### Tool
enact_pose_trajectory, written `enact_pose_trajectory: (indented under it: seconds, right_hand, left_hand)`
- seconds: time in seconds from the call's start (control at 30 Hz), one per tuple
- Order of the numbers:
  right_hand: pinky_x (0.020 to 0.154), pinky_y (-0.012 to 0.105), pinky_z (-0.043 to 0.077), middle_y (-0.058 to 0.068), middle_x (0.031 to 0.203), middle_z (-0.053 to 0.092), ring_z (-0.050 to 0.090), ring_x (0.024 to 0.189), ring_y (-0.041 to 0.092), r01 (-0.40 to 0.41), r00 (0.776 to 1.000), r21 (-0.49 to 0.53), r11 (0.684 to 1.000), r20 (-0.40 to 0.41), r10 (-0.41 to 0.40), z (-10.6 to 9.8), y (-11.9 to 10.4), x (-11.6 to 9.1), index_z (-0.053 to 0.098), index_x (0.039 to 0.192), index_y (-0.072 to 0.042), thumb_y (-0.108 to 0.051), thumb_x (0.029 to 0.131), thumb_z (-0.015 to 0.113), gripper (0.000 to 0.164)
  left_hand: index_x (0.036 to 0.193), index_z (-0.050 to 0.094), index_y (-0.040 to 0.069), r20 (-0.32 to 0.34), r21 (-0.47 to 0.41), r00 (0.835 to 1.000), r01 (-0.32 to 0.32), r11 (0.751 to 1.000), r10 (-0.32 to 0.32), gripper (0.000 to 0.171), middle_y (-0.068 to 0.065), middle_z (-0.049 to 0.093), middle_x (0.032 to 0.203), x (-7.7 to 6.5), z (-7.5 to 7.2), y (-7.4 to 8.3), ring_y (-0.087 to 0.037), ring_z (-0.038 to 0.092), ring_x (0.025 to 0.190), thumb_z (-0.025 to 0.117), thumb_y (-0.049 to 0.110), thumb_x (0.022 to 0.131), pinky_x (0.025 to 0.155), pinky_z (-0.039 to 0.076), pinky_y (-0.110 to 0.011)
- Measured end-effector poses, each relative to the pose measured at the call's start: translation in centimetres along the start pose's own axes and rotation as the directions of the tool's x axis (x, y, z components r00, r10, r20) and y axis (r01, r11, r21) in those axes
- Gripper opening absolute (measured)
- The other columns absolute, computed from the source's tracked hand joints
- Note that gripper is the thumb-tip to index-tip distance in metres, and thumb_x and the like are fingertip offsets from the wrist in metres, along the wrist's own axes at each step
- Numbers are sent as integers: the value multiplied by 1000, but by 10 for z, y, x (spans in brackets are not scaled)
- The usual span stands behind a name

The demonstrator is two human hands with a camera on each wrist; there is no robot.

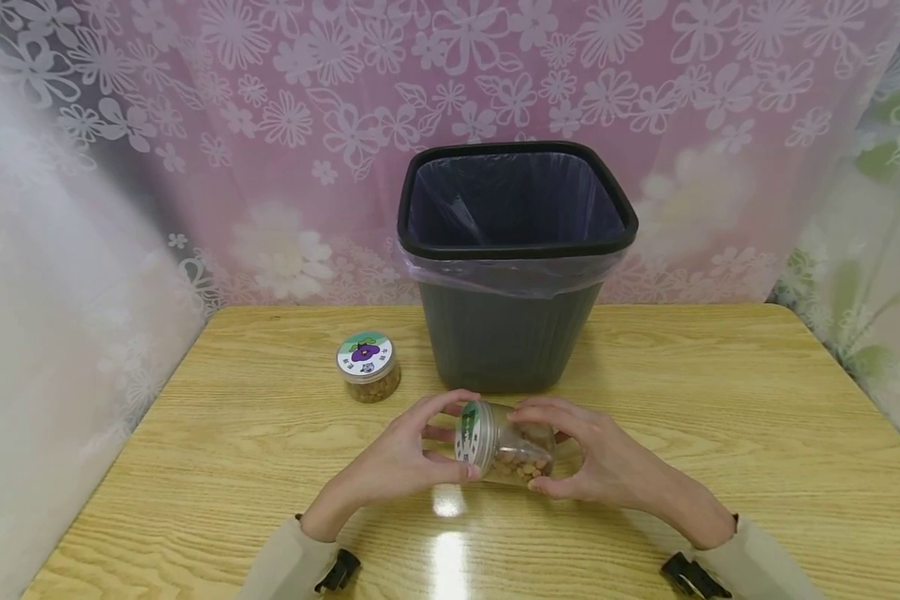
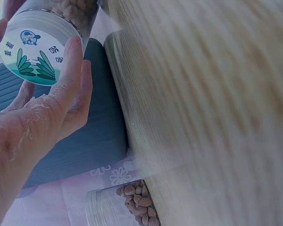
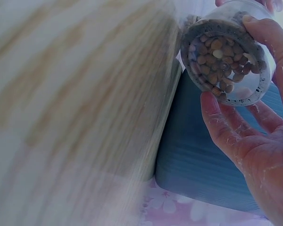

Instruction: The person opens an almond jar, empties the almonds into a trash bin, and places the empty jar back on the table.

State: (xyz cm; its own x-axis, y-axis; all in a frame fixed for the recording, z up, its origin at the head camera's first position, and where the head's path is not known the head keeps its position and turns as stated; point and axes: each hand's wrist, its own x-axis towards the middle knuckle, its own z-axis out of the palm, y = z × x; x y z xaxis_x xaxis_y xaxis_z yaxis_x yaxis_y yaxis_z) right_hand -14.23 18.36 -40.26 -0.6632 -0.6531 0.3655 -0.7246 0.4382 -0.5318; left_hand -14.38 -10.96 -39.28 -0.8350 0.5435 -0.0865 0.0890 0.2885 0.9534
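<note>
A clear plastic jar (image 1: 527, 446) of brown pellet-like pieces lies on its side, between both hands, just in front of the bin. My left hand (image 1: 397, 462) grips its lid (image 1: 468, 435), thumb on the near side and fingers on the far side. At the base end my right hand (image 1: 603, 454) holds the jar, thumb and fingers on opposite sides. The left wrist view shows a green leaf picture on the lid's white label (image 2: 35, 54). In the right wrist view the jar's round bottom (image 3: 224, 66) faces the camera, with the pieces visible through it.
A second, similar jar (image 1: 369, 367) with a purple picture on its lid stands upright at the left. A dark bin (image 1: 506, 333) with a thin bag liner stands at the table's back middle. Floral curtains (image 1: 307, 167) hang behind the wooden table (image 1: 720, 400).
</note>
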Motion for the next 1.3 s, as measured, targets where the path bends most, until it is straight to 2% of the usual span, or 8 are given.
enact_pose_trajectory:
  seconds: [0.13, 0.3, 0.53, 0.7, 0.97, 1.13, 1.3]
  right_hand:
    - [78, 30, 61, 1, 140, 61, 65, 118, 20, 2, 1000, -8, 1000, -1, -2, 0, 0, 0, 55, 144, -24, -20, 77, 91, 77]
    - [79, 30, 61, 1, 140, 62, 65, 119, 19, 6, 1000, -14, 1000, -4, -6, 0, 1, 0, 55, 144, -24, -19, 76, 91, 77]
    - [78, 30, 61, 0, 140, 61, 64, 119, 18, -8, 1000, -15, 1000, 0, 8, 0, 0, 0, 55, 144, -26, -20, 77, 91, 76]
    - [78, 29, 60, 1, 140, 61, 65, 118, 19, -9, 1000, -14, 1000, 2, 9, -1, 0, 1, 55, 144, -25, -19, 77, 91, 76]
    - [77, 29, 61, 1, 140, 61, 65, 117, 19, -15, 1000, -4, 1000, 3, 15, -1, 0, 0, 55, 143, -25, -18, 76, 91, 77]
    - [77, 29, 60, 0, 139, 62, 65, 117, 18, -11, 1000, -7, 1000, 1, 11, 0, -1, 0, 55, 143, -23, -18, 76, 91, 76]
    - [78, 29, 60, 0, 139, 62, 65, 117, 17, -14, 1000, -6, 1000, -4, 14, 0, -1, 0, 56, 142, -23, -19, 76, 91, 75]
  left_hand:
    - [152, 45, 28, 2, 7, 1000, -2, 1000, 2, 77, -9, 48, 146, 0, 0, 0, -35, 59, 125, 83, 26, 85, 92, 60, -32]
    - [151, 45, 32, 1, 23, 1000, 15, 1000, -15, 77, -4, 49, 143, 1, 0, 0, -33, 60, 124, 84, 29, 85, 94, 60, -33]
    - [151, 45, 32, -17, 79, 1000, 23, 997, -21, 75, -6, 53, 141, 1, 0, 0, -32, 63, 122, 82, 33, 85, 94, 60, -39]
    - [150, 45, 32, -22, 58, 1000, 23, 998, -22, 74, -10, 51, 143, 0, 2, 1, -35, 59, 127, 81, 30, 86, 97, 59, -41]
    - [150, 46, 29, -12, -50, 1000, -12, 999, 11, 75, -6, 44, 151, 1, 2, 1, -39, 49, 136, 83, 19, 85, 96, 60, -36]
    - [149, 48, 28, -9, -56, 999, -31, 998, 31, 80, -1, 41, 154, 0, 1, 0, -38, 48, 139, 87, 14, 80, 95, 60, -36]
    - [149, 49, 27, -3, -30, 997, -82, 996, 82, 82, 5, 43, 152, 1, 1, 0, -33, 50, 137, 86, 9, 78, 100, 57, -35]
